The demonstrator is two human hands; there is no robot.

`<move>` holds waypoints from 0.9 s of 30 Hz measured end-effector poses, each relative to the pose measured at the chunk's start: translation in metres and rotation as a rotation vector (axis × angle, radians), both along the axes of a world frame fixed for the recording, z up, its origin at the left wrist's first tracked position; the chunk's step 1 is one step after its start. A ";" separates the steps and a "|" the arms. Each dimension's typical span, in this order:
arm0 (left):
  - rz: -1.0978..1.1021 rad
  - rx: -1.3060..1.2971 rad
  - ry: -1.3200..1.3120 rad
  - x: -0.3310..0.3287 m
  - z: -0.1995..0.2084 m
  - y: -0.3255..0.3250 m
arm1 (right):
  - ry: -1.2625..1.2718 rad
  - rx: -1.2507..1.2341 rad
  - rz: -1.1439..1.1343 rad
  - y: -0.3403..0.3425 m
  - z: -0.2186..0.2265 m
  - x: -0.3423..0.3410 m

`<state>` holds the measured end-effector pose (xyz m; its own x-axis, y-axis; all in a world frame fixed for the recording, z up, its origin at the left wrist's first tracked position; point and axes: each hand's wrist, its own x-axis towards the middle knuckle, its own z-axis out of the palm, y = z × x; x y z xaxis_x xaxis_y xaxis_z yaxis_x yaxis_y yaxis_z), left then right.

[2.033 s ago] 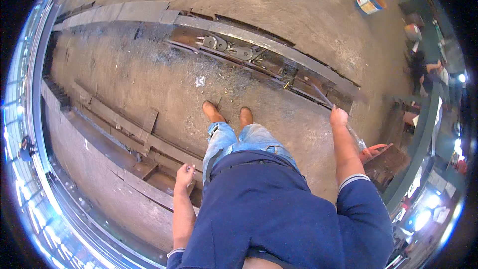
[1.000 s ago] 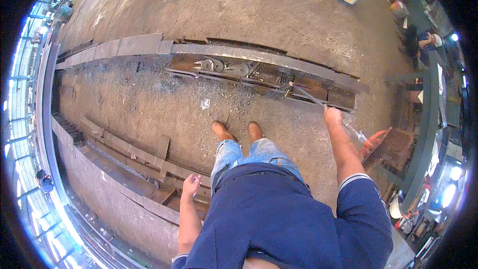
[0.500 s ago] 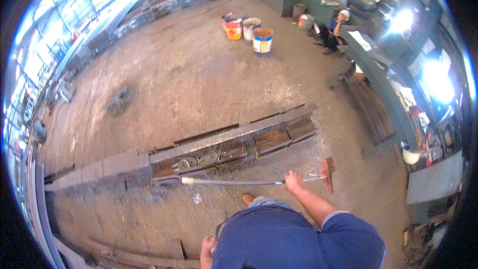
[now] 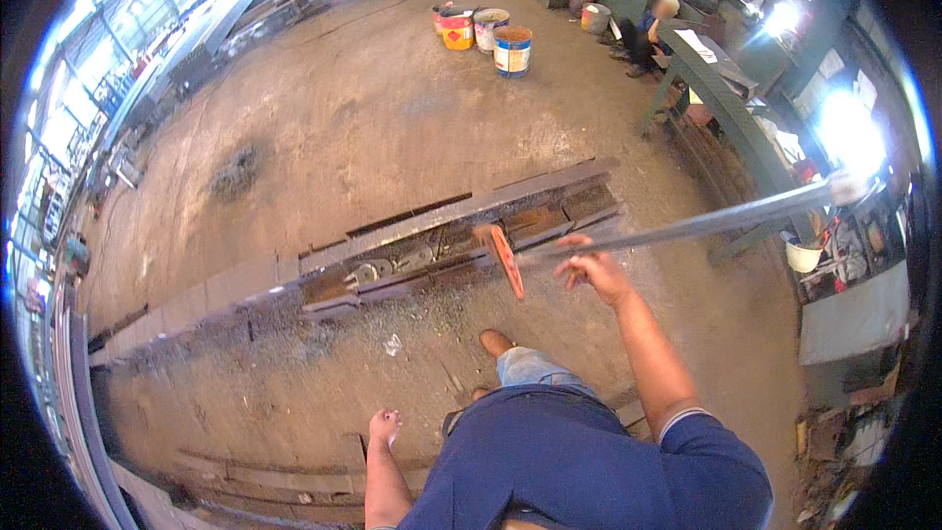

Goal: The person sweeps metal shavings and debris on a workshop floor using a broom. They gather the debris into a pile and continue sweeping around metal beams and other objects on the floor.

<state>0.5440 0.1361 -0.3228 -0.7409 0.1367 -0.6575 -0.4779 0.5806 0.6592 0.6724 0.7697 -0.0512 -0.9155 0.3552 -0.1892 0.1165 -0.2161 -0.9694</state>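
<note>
My right hand [image 4: 597, 275] is stretched forward with its fingers apart, right at the shaft of a long-handled tool. The grey pole [image 4: 706, 224] slants up to the right, passing at my spread fingers without a closed grasp around it. At its left end sits a narrow orange-red head [image 4: 506, 262], like a push broom's, in front of the floor channel; its underside is not clear. My left hand [image 4: 386, 424] hangs at my left side, fingers curled in. Whether anything small is inside it is hidden.
A long open floor channel [image 4: 432, 260] with metal edges and loose metal parts crosses ahead. Several buckets, among them a blue-and-white bucket [image 4: 512, 51], stand beyond. A seated person [image 4: 643, 39] is at the far right beside a green metal bench [image 4: 726, 103]. A white helmet-like bowl [image 4: 803, 255] sits right.
The tool has swung end for end: its orange-red head went from right to left, its pole now points right. My right hand's fingers have opened. My left hand has moved forward.
</note>
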 end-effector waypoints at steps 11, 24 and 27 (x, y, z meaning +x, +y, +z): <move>0.103 -0.090 -0.266 0.193 -0.011 -0.065 | -0.311 -0.739 -0.174 -0.058 -0.125 0.015; -0.030 -0.083 -0.134 0.141 0.026 -0.043 | -0.603 0.029 -0.267 0.032 -0.167 0.021; -0.094 -0.124 -0.149 0.092 0.032 -0.019 | -0.708 -0.248 -0.314 0.023 -0.183 0.040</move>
<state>0.6361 0.1172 -0.2909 -0.6224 0.1118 -0.7747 -0.5042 0.6998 0.5061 0.7121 0.7931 -0.2339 -0.4134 0.4472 -0.7932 0.5824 -0.5398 -0.6078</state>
